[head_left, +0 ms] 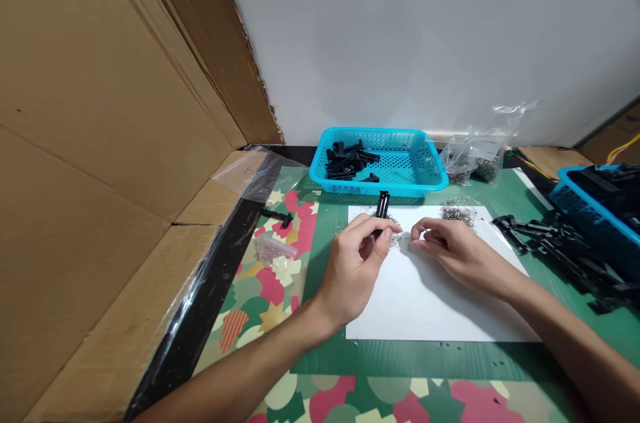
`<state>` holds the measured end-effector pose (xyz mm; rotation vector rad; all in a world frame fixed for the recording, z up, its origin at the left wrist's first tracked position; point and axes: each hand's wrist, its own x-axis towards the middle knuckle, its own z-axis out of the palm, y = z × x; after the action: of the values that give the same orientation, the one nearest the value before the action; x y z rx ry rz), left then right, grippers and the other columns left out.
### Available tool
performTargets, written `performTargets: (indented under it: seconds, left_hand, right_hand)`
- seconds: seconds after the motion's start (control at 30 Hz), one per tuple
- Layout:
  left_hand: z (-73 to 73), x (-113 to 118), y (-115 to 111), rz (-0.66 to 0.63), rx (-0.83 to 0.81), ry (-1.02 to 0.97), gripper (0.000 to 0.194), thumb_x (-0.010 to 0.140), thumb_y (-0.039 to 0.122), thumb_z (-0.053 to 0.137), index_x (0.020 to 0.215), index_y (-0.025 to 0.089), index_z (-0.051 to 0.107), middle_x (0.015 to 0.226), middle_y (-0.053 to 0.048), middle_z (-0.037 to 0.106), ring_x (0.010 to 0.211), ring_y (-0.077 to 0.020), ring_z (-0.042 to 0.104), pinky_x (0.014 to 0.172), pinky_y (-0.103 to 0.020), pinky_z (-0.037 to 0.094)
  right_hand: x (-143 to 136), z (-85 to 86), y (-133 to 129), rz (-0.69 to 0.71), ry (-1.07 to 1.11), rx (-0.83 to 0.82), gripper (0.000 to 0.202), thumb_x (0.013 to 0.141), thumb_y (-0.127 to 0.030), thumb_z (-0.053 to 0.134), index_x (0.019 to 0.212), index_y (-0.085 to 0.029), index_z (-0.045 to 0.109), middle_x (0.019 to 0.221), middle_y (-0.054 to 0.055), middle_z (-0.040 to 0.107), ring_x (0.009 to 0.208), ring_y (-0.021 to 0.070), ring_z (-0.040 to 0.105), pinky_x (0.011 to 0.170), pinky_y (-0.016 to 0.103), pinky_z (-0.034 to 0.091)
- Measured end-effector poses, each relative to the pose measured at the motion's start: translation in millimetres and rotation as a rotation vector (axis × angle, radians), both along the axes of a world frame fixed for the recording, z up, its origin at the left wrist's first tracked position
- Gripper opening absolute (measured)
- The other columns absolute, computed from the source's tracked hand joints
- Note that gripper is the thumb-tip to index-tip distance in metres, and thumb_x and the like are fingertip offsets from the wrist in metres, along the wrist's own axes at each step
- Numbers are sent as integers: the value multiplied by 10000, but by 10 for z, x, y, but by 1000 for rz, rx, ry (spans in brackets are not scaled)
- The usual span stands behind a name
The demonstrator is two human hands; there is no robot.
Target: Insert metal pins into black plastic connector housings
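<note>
My left hand is closed around a slim black plastic part, which points up and away from me above the white sheet. Just to the right, my right hand has its thumb and fingertips pinched together over the sheet. Whatever is between those fingertips is too small to make out. Tiny metal pieces lie scattered beside and behind the left fingers. A denser pile of small metal pieces sits behind the right hand, at the sheet's far edge.
Behind the sheet stands a blue basket with several black parts. Plastic bags of small metal pieces are beside it. Loose black parts and another blue basket are at right. Cardboard walls the left side.
</note>
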<state>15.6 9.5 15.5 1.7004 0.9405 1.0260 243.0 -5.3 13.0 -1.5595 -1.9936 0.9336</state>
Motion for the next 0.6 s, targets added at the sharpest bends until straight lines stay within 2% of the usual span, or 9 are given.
performTargets:
  seconds: [0.13,0.27,0.47,0.6]
  left_hand:
    - [-7,-4,-2,-3,1,9,256,1074,358,568,1048,196,765,998,-42,680,802,-157,591,689,-273,428]
    - [-13,-9,-6,7,7,26,270,1076,378,563,1065,201,766,999,-48,681,802,-163,585,679,-272,427]
    - [2,-13,-17,2,11,37,271,1076,368,554,1065,203,768,979,-45,671,777,-157,567,661,-270,418]
    - [21,-1,-25,-2,22,59,268,1070,355,553,1054,202,773,954,-40,662,738,-151,546,654,-272,413]
  right_hand:
    - [50,1,20,-47,187,-34,366,1030,-537,540,959,-194,646,631,-48,438,576,133,339,537,276,234]
    - [65,-41,61,-101,38,16,307,982,-463,611,916,-179,705,588,-55,399,565,131,325,544,288,204]
    - [52,-113,66,-78,-91,56,253,941,-413,654,923,-192,776,583,-48,447,552,132,379,558,289,235]
    - [5,-106,38,-54,-162,47,265,987,-397,594,934,-210,773,621,-20,534,572,145,432,569,287,267]
